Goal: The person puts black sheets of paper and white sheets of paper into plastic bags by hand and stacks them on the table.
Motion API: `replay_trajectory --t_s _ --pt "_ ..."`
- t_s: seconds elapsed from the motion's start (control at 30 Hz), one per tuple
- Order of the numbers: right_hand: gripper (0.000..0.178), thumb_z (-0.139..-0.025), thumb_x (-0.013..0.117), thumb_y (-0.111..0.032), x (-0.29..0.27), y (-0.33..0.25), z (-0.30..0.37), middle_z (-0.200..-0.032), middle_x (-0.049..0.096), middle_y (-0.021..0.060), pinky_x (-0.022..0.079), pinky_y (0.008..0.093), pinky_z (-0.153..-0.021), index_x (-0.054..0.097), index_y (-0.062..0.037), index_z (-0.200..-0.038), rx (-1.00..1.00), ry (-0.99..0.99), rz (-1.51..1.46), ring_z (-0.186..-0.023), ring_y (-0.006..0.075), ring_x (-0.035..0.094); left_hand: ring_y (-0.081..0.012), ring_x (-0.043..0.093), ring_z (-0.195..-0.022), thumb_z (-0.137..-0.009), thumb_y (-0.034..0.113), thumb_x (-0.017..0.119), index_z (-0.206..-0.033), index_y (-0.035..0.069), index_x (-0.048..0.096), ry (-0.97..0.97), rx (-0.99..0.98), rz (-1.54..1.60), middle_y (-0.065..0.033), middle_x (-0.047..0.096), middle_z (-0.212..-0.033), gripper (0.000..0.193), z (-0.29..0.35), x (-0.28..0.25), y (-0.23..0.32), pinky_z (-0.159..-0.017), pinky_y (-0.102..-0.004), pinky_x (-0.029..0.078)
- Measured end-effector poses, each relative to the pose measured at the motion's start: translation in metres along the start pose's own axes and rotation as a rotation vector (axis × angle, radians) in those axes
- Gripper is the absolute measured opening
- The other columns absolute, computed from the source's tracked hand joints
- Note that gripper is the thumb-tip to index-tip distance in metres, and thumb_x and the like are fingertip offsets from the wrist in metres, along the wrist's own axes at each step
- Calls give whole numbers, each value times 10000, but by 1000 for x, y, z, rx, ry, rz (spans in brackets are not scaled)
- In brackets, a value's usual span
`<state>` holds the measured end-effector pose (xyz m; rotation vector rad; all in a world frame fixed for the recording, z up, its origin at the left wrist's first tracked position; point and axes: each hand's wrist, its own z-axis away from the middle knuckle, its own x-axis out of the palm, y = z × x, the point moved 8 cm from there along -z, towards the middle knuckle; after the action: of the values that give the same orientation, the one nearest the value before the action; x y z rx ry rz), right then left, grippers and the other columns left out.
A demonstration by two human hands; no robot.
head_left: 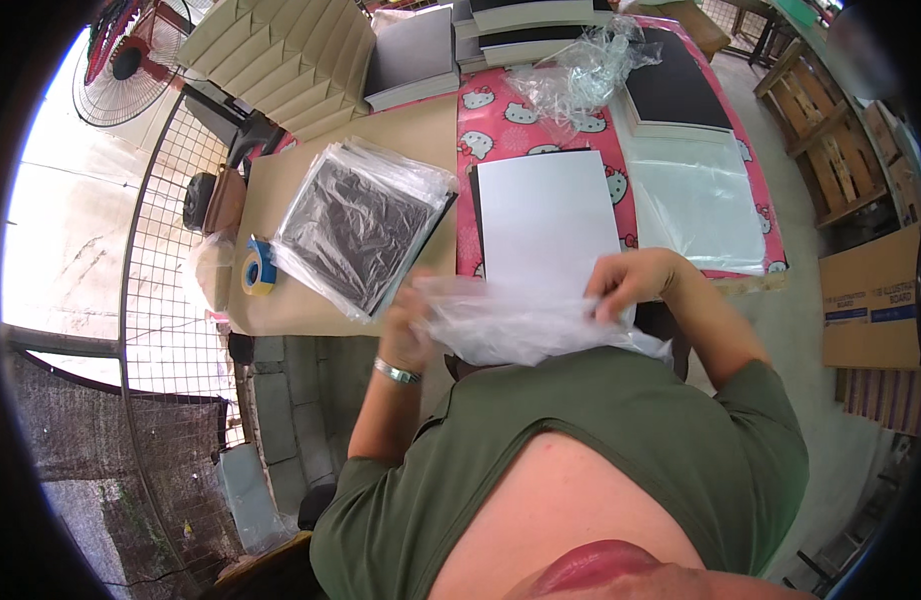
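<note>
A crumpled clear plastic bag (521, 325) spans my two hands in front of my body, at the table's near edge. My right hand (633, 283) is closed, its fingers pinching the bag's right part. At the bag's left end is my left hand (409, 318), blurred by motion, so its grip is unclear. Just beyond the bag lies a white sheet (549, 210), with a black board (477, 200) showing along its left edge. To the left, a stack of black boards in clear bags (356, 235) lies at an angle on brown paper.
A blue tape dispenser (259, 268) sits left of the bagged stack. Flat plastic bags (696, 195) lie at right, below black boards (676, 85). Crumpled plastic (596, 70), a grey-topped stack (413, 50) and folded tan card (281, 60) stand farther back. A carton (871, 300) is at far right.
</note>
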<state>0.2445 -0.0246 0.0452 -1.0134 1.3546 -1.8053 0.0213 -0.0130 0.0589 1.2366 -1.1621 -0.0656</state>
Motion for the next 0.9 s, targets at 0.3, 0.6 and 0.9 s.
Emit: replay_trajectory --t_s 0.3,0.6,0.9 --pt "235 -857 594 -276 -69 -19 19 -769 593 20 444 258 -665 610 -43 -887 -294 570 -389 -695 103 551 -268 538 -1030 -832 200 594 -1196 5 468 80 -441 -471 -145 570 -1095 432 -25 13 -29 -931 -426 391" --pt "166 -878 551 -208 -87 -47 28 -831 604 -12 475 241 -760 579 -80 -980 -550 759 -582 -729 72 572 -199 565 -959 -832 197 591 -1135 -27 515 56 -517 -674 -99 583 -1060 384 -15 -39 -72 -826 -350 462" --pt "217 -803 574 -96 -118 -27 34 -955 608 19 445 219 -737 559 -48 -1014 -479 463 -293 -825 97 582 -236 539 -1064 -797 98 574 -1174 -36 490 314 -198 155 -122 566 -1131 409 -49 -44 -31 -923 -379 423"
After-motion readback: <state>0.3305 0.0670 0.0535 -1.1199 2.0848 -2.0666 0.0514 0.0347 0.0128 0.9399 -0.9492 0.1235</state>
